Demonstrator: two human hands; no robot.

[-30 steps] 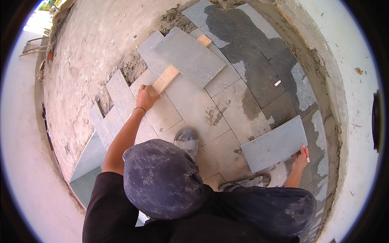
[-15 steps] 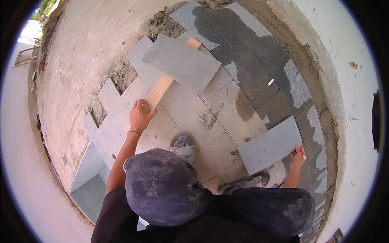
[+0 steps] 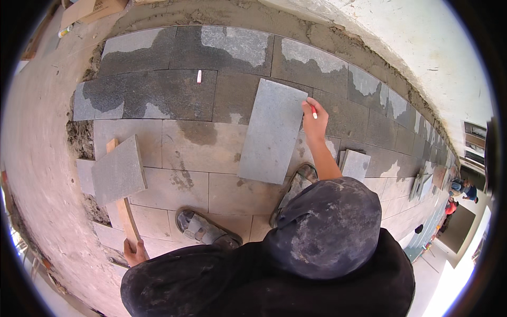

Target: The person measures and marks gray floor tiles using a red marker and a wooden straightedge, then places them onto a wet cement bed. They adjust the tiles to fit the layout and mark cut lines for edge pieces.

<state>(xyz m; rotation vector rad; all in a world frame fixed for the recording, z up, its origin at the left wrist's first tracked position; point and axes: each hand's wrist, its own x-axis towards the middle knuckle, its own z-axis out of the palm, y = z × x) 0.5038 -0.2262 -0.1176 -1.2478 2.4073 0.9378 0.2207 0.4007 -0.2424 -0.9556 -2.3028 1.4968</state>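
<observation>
My left hand (image 3: 135, 252) is closed round the near end of a wooden batten (image 3: 127, 219). A grey paving tile (image 3: 117, 171) lies across that batten, hiding its middle. My right hand (image 3: 315, 119) grips a red marker pen with a white end (image 3: 314, 112). Its fingers are at the upper right corner of a second, loose grey tile (image 3: 273, 132). That tile sits slanted over the laid tiles, close to my right shoe. Whether my fingers also pinch the tile's edge I cannot tell.
Laid tiles (image 3: 185, 142) cover the floor, with dark wet patches by the wall. A small white marker cap (image 3: 199, 76) lies on them. More tiles (image 3: 356, 164) stand to my right. A cardboard box (image 3: 92, 11) is at far left; people (image 3: 465, 189) appear at far right.
My view has turned to the right, so both loose tiles appear rotated. My left hand stays on the batten, and my right hand stays at the tile's corner with the marker.
</observation>
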